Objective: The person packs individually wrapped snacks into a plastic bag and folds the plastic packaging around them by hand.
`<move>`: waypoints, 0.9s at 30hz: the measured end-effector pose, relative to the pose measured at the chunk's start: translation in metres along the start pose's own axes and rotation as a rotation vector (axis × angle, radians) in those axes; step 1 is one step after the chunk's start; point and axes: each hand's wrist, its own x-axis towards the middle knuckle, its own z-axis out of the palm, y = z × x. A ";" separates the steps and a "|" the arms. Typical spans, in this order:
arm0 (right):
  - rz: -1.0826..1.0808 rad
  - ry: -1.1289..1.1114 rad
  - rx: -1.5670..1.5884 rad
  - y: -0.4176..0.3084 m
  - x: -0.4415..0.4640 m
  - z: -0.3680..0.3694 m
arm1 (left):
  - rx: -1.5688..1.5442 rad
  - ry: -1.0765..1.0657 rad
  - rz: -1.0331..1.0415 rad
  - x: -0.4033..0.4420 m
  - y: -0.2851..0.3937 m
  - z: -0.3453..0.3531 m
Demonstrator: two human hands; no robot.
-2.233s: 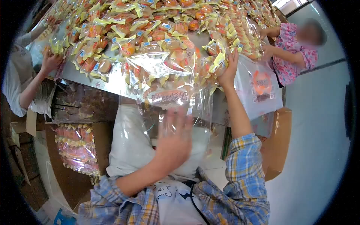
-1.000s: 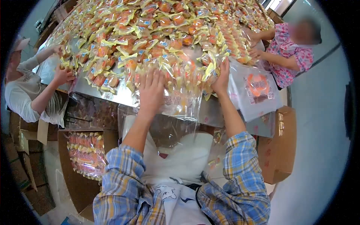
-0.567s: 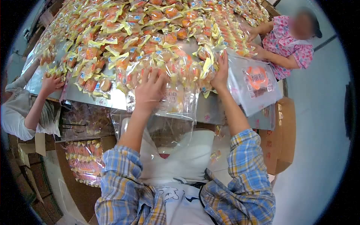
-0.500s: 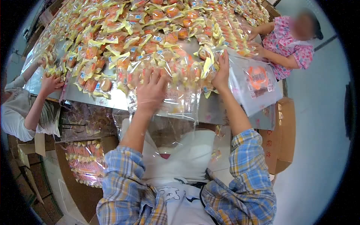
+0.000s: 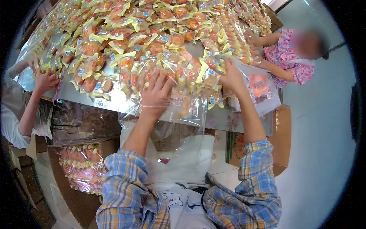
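Clear bag: ran away from the lap, long axis near-to-far, loose end over the table edge
Left hand: fingers spread, bent over packets
Right hand: beside packets, grip unclear
Print: pinkish, unreadable
Surface: shiny
Room: pale blue wall

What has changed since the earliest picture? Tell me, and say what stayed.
The left hand has moved forward, away from the body, from over the loose end of the clear printed plastic bag onto the row of yellow-ended clear packets. The right hand now leans more to the left but stays at the row's right end. The brown cardboard box at left is still packed.
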 end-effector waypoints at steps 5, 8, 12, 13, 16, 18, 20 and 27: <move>-0.111 0.103 0.172 0.025 0.017 -0.009 | -0.031 -0.069 -0.018 -0.003 -0.002 -0.002; -0.192 0.190 0.000 0.042 0.023 -0.015 | -0.026 -0.066 -0.022 -0.005 -0.003 0.002; -0.247 0.394 0.090 0.043 0.028 -0.035 | -0.038 -0.057 -0.027 -0.005 -0.003 0.001; -0.224 0.379 0.106 0.041 0.027 -0.040 | -0.037 -0.058 -0.025 -0.004 -0.003 0.000; -0.213 0.214 0.143 0.039 0.020 -0.043 | -0.022 -0.057 -0.015 -0.004 -0.004 0.002; -0.165 0.252 0.198 0.037 0.017 -0.047 | -0.029 -0.049 -0.011 -0.004 -0.003 0.003; -0.052 0.326 0.420 0.035 0.014 -0.047 | -0.049 -0.039 -0.010 -0.004 -0.004 0.001; 0.193 0.082 0.955 0.029 -0.012 -0.046 | -0.063 -0.042 -0.022 -0.003 -0.001 0.000</move>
